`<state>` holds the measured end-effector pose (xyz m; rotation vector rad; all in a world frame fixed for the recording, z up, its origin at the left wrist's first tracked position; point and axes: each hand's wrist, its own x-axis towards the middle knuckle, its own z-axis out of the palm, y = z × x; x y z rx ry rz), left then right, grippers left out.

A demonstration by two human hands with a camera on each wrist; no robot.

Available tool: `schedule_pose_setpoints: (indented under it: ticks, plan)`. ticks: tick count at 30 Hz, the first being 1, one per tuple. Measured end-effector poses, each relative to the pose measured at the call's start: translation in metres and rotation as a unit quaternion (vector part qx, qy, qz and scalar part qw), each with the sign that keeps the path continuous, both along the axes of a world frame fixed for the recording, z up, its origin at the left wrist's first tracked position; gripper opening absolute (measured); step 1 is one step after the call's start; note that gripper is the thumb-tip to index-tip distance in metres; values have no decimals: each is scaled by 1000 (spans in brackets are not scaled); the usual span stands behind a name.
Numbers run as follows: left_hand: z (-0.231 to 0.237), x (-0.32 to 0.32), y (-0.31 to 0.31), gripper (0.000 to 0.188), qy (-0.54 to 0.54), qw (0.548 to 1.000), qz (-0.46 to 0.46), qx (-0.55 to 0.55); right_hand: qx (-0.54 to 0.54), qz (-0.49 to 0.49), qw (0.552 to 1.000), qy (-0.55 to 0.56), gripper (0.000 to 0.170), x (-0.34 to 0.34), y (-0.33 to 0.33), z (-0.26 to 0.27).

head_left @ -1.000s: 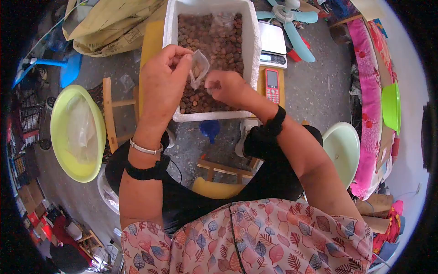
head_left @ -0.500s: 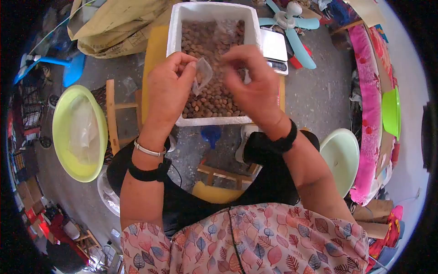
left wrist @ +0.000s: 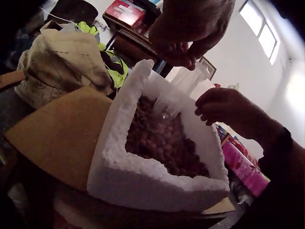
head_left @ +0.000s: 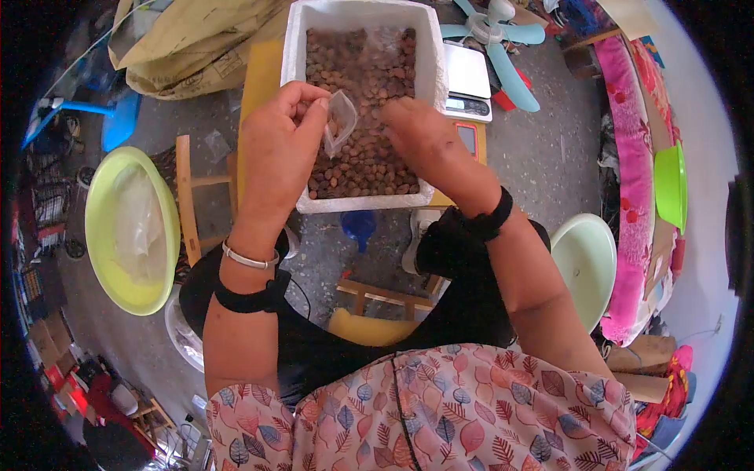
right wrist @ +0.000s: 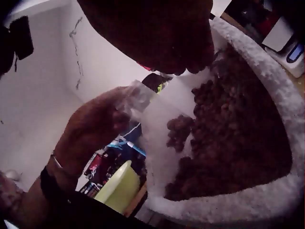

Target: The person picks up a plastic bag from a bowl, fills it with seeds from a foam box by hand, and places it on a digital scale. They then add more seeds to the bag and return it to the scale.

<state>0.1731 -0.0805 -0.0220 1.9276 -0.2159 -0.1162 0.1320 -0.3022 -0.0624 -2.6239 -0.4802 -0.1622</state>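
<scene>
A white foam box point(head_left: 363, 202) holds a bed of brown nuts or seeds point(head_left: 369, 169). Above its left side, my left hand point(head_left: 279, 145) pinches a small clear plastic bag point(head_left: 340, 125) by its edge. Several brown nuts show through the bag point(right wrist: 180, 131) in the right wrist view. My right hand point(head_left: 432, 141) hovers over the right part of the box, apart from the bag, its fingers bent downward. In the left wrist view, the right hand point(left wrist: 233, 107) shows loosely bent fingertips near the box wall; I cannot tell whether they hold anything.
A white scale point(head_left: 469, 82) and a red phone point(head_left: 467, 137) lie right of the box. A teal-bladed fan point(head_left: 503, 39) stands behind the scale. Basins flank me, yellow-green point(head_left: 98, 259) at left and pale green point(head_left: 601, 267) at right. A large sack point(head_left: 188, 55) lies back left.
The right hand was close beside the bag, then swung right with fingers spread, and now is slightly back toward the bag with fingers bent. The left hand keeps its pinch on the bag.
</scene>
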Motion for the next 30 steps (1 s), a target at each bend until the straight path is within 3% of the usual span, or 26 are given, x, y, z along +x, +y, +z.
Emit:
schedule_pose_setpoints:
  ticks: [3,6,21,27,30]
  plan:
    - [-1,0,2,16,-10,1000,3,3,-71,44,996,-28,22,-6,1,-14]
    - [4,0,2,17,-3,1000,8,0,-74,86,993,-32,21,-4,0,-30]
    - [10,-2,1,15,12,1000,11,-16,-46,29,998,-25,16,7,21,-60]
    - [10,-2,0,15,2,1000,15,-3,68,1,997,-25,21,9,23,-62]
    - [11,-1,0,15,6,1000,16,10,171,-85,978,85,19,6,23,-37]
